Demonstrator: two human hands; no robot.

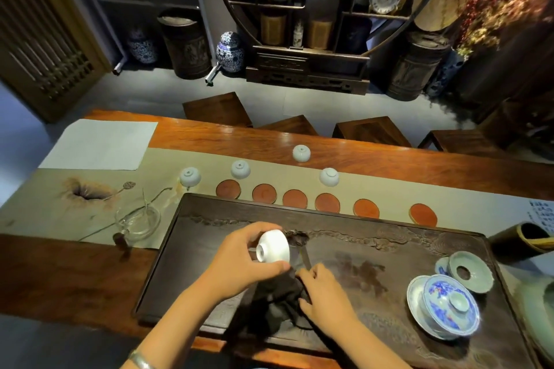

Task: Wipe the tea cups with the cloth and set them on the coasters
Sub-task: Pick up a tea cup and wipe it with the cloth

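Left hand grip closed round tilted white cup — right hand pinching dark cloth.

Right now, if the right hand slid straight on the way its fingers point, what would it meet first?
The right hand points up-left, so it would likely meet the dark cloth it already touches, then the cup in the left hand; depth is unclear.
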